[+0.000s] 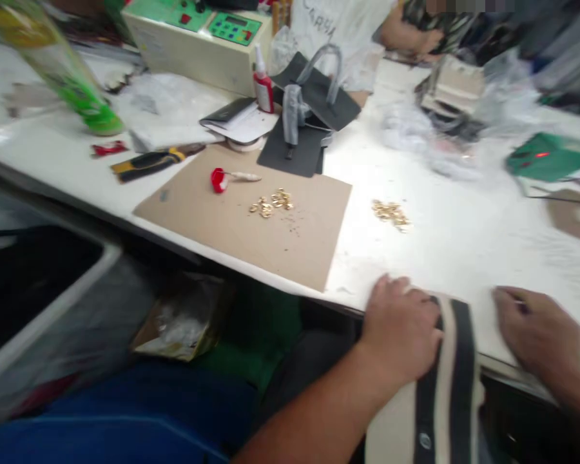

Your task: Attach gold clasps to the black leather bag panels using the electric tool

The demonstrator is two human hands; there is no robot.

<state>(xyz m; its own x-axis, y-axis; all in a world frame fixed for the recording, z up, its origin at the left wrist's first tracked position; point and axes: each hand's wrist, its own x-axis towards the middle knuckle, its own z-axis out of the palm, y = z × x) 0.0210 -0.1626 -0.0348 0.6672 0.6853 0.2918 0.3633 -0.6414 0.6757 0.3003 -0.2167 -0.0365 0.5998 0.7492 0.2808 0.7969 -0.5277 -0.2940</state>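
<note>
Nearest me, the cream fabric panel with black stripes (444, 386) drapes over the counter (464, 245) edge, long axis toward me. My left hand (401, 332) lies flat on it, grip released. My right hand (541, 335) is just beside it, grip too blurred to tell.

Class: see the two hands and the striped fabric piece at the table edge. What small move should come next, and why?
Probably slide the striped fabric piece onto the table with the left hand: most of it hangs off the edge, that hand lies on its top, and the right hand is beside it.
</note>
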